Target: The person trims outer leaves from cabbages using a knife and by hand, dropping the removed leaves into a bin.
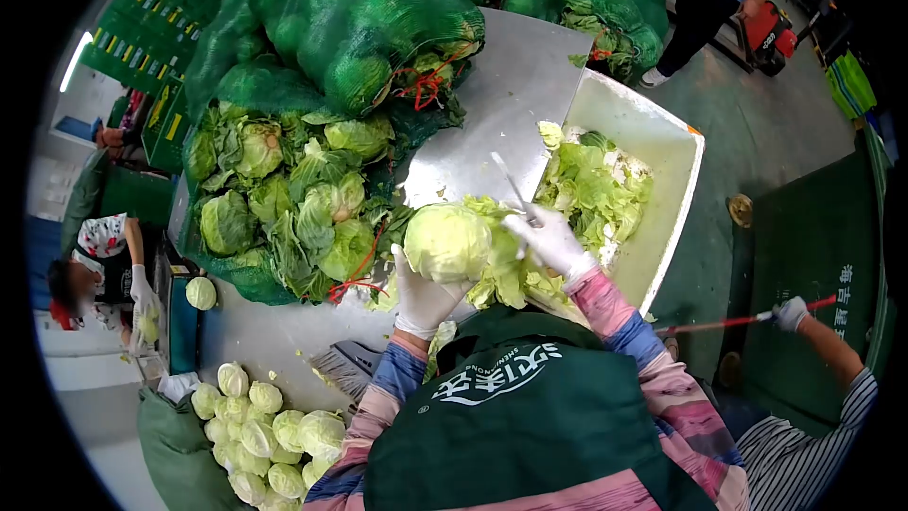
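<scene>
A pale green cabbage (446, 242) is held over the metal table in my gloved left hand (426, 297), which cups it from the left and below. My gloved right hand (551, 242) is closed round a knife (512, 180), its narrow blade pointing up and away from me. Between the cabbage and that hand hang loose outer leaves (505, 270); whether the right fingers also grip a leaf I cannot tell. Just beyond the right hand, a white bin (676, 191) holds trimmed leaves (596, 185).
An opened green mesh sack (236, 289) of untrimmed cabbages lies left, with a full sack (359, 28) behind it. Trimmed cabbages (270, 435) are piled at lower left. Co-workers stand left, right and at the back; one at right holds a red-and-white pole (719, 325).
</scene>
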Available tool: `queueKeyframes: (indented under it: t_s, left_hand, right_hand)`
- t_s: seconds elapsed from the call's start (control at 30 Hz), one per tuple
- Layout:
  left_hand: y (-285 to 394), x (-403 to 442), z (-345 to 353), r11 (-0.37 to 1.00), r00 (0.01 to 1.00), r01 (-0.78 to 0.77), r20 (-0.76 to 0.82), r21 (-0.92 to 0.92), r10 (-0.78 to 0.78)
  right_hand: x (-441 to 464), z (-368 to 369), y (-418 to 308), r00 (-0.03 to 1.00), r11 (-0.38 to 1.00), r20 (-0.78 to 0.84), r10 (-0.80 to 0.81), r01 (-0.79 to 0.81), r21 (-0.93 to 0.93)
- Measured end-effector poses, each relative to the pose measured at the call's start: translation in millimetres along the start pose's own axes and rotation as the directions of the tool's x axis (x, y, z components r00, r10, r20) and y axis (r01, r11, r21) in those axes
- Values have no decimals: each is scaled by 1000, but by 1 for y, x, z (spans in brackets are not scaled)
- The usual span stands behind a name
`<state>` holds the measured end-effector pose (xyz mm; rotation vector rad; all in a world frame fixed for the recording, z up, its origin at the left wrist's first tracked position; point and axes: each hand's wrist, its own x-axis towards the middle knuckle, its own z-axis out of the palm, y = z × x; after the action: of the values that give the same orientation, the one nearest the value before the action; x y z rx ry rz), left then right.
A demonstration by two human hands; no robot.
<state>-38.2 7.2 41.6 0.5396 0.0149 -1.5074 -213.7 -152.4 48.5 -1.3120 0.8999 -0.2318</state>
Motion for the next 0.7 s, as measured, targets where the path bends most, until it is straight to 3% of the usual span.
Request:
queueKeyframes:
  t_s: [0.07, 0.1, 0.17, 0.2, 0.27, 0.3, 0.33, 0.4, 0.43, 0.47, 0.5, 0.53, 0.6, 0.63, 0.67, 0.7]
  left_hand:
    - [-4, 6, -8, 991, 989, 49, 142, -127, -30]
    - [-4, 7, -3, 991, 989, 52, 143, -126, -34]
    - [-4, 7, 10, 966, 1000, -24, -14, 258, 28]
    - [-2, 8, 12, 965, 999, -24, -13, 260, 29]
    - [2, 10, 17, 847, 987, -160, 105, 506, 124]
    - [5, 9, 30, 898, 991, -124, 2, 422, 136]
    - [7, 10, 37, 898, 991, -125, 1, 421, 137]
    - [7, 11, 48, 667, 936, -285, 49, 689, 350]
    - [7, 11, 53, 670, 937, -281, 47, 687, 345]
    - [6, 11, 57, 576, 911, -311, 63, 756, 409]
    - [5, 11, 59, 473, 879, -333, 87, 816, 469]
    - [4, 11, 59, 474, 879, -333, 87, 815, 468]
    - [3, 12, 57, 52, 784, -307, 222, 950, 580]
    - [2, 14, 55, -67, 748, -274, 257, 959, 612]
    - [1, 15, 53, -67, 747, -274, 256, 959, 613]
    - [0, 16, 52, -289, 723, -186, 330, 939, 607]
  right_hand:
    - [-15, 14, -25, 993, 993, 111, -28, 15, 116]
    - [-12, 21, -21, 988, 990, 90, -127, 120, 71]
    - [-10, 21, -16, 989, 993, 119, -83, 72, 94]
    - [-8, 21, -14, 987, 994, 153, -40, 23, 111]
    - [-7, 19, -7, 986, 987, 162, -33, 6, 162]
    - [-7, 16, -5, 981, 984, 194, -19, -16, 178]
    - [-8, 14, -3, 974, 980, 225, -5, -40, 193]
    - [-6, 15, 7, 983, 978, 186, -7, -32, 204]
    - [-5, 17, 10, 995, 980, 94, -35, 16, 198]
    - [-5, 17, 11, 998, 980, 2, -64, 63, 186]
    - [-8, 16, 8, 998, 986, -28, -52, 56, 154]
    - [-12, 16, 3, 998, 987, -29, -51, 55, 154]
    - [-22, 23, -8, 962, 970, -125, -242, 241, -28]
    - [-23, 27, -9, 917, 916, -126, -379, 353, -189]
    - [-24, 32, -9, 917, 916, -125, -379, 353, -189]
    - [-25, 38, -9, 880, 829, -91, -465, 398, -393]
